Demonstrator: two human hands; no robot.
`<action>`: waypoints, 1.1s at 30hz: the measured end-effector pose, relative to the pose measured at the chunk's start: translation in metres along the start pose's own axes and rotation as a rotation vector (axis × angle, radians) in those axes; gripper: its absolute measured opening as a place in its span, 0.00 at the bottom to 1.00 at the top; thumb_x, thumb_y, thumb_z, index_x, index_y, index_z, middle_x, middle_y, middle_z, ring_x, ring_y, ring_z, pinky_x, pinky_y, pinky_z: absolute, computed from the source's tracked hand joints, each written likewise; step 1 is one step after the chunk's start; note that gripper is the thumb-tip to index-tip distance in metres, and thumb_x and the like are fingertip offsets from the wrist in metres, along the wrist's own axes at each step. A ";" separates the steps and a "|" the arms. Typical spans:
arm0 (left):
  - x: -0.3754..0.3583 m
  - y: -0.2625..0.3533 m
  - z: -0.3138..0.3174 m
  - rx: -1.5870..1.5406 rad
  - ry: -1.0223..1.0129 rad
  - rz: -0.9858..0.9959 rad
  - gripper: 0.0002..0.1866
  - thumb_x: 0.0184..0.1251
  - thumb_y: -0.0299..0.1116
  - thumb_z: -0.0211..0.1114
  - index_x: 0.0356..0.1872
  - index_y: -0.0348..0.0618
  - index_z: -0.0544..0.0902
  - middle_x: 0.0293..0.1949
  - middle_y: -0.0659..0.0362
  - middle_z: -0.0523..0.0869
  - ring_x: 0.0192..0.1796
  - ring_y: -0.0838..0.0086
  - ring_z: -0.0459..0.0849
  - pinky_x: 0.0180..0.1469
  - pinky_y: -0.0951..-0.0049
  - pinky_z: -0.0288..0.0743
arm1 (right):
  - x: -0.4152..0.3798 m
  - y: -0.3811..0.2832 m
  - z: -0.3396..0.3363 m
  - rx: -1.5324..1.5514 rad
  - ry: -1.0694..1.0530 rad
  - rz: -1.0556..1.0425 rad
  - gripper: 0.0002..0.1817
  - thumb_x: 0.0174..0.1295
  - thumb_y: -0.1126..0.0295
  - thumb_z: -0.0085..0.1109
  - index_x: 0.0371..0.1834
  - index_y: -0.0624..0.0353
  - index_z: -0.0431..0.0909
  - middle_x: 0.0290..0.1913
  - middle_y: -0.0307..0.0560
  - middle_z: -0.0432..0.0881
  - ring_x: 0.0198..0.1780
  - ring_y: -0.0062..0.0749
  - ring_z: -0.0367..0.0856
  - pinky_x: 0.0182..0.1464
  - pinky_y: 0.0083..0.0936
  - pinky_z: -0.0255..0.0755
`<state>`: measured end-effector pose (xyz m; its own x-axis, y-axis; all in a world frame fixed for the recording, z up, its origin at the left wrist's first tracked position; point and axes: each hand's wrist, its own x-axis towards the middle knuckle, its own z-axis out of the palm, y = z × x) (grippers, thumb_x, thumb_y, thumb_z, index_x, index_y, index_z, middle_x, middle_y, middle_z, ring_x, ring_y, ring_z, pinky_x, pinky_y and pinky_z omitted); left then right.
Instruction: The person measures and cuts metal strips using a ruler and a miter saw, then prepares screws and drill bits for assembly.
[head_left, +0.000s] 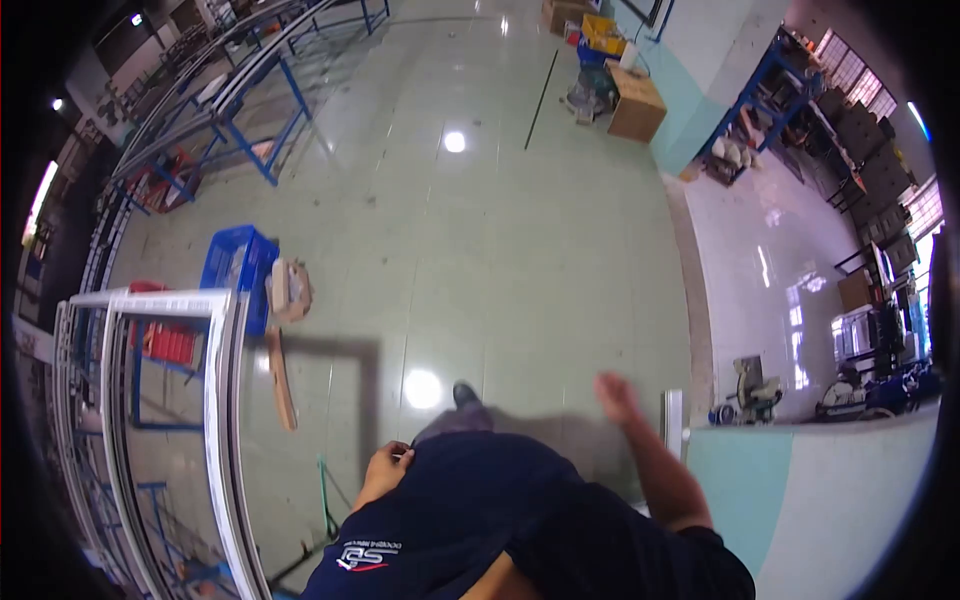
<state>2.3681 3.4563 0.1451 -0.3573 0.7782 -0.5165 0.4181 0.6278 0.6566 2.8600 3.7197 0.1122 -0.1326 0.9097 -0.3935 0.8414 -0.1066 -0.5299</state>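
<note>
Beside the dark blue shirt (470,490), at its left edge, is my left hand (388,468), with its fingers curled; whether anything lies within them is hidden. My right hand (617,397) hangs out over the floor to the right of my body, blurred by motion, and its fingers cannot be made out. A dark shoe (464,394) shows on the floor between the two hands. White-grey metal frames (215,400) stand upright on the left, apart from my left hand.
A blue crate (232,262) and a wooden piece (281,380) lie on the left floor. Blue racks (250,120) stand behind. At the upper right are a cardboard box (636,103) and a pillar (690,80); a low wall (800,480) borders the right.
</note>
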 end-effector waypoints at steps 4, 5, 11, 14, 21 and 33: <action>0.212 0.158 -0.083 0.477 -0.018 0.393 0.20 0.70 0.45 0.69 0.55 0.44 0.85 0.49 0.52 0.90 0.51 0.54 0.89 0.55 0.56 0.82 | 0.039 0.015 0.047 0.083 -0.408 0.271 0.25 0.70 0.45 0.62 0.55 0.54 0.88 0.53 0.60 0.89 0.58 0.52 0.87 0.62 0.45 0.78; 0.262 0.209 -0.105 0.469 -0.024 0.481 0.19 0.70 0.45 0.69 0.55 0.44 0.85 0.49 0.52 0.90 0.51 0.54 0.88 0.55 0.56 0.82 | 0.050 0.044 0.072 -0.033 -0.520 0.196 0.27 0.70 0.43 0.59 0.55 0.55 0.88 0.56 0.59 0.89 0.60 0.56 0.86 0.65 0.47 0.76; 0.553 0.413 -0.161 0.371 -0.068 0.493 0.19 0.71 0.45 0.69 0.54 0.44 0.84 0.49 0.51 0.89 0.51 0.53 0.88 0.55 0.54 0.81 | 0.175 0.078 0.119 0.137 -0.519 0.366 0.27 0.64 0.45 0.65 0.50 0.58 0.91 0.52 0.58 0.91 0.57 0.51 0.88 0.62 0.43 0.78; 0.673 0.435 -0.154 0.555 -0.182 0.363 0.23 0.71 0.51 0.68 0.55 0.43 0.84 0.48 0.51 0.89 0.52 0.53 0.88 0.56 0.54 0.82 | 0.343 -0.030 0.006 0.098 -0.509 0.356 0.31 0.66 0.39 0.63 0.51 0.59 0.90 0.53 0.59 0.90 0.58 0.54 0.87 0.63 0.45 0.78; 0.829 0.490 -0.178 0.420 -0.245 0.248 0.23 0.72 0.53 0.66 0.61 0.53 0.83 0.56 0.45 0.86 0.64 0.47 0.80 0.64 0.49 0.77 | 0.751 -0.297 -0.233 0.006 -0.215 0.111 0.26 0.71 0.46 0.63 0.56 0.58 0.86 0.51 0.55 0.91 0.55 0.52 0.88 0.60 0.42 0.80; 1.357 0.806 -0.341 0.880 -0.765 0.352 0.26 0.72 0.60 0.65 0.49 0.45 0.86 0.47 0.49 0.91 0.53 0.51 0.89 0.54 0.55 0.81 | 1.156 -0.531 -0.246 0.318 -0.116 0.464 0.40 0.66 0.30 0.59 0.45 0.65 0.86 0.46 0.64 0.89 0.52 0.57 0.88 0.56 0.46 0.80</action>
<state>1.9349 5.0115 0.1610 0.3503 0.5319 -0.7710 0.9223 -0.0524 0.3829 2.3892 4.9268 0.1232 0.1415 0.6906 -0.7093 0.6284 -0.6163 -0.4747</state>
